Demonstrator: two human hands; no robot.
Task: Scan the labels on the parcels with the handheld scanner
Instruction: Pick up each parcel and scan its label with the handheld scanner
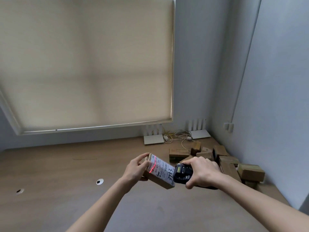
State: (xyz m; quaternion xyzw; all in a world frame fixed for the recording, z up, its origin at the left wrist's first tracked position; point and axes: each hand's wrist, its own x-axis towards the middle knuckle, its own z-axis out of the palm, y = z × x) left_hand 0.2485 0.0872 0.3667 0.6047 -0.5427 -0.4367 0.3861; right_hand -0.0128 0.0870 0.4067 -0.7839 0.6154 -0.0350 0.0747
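The right hand (200, 173) grips the scanner (182, 173), its red line crossing the label (161, 168) on the parcel (158, 174) the left hand (135, 169) holds: mid-scan, next likely a parcel from the pile (217, 158).

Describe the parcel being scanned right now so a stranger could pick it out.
Start at the blind-covered window, then drop to the desk below. The parcel is the cardboard box gripped by the left hand, off the pile at the corner. Only it shows a red scan line across its white label.
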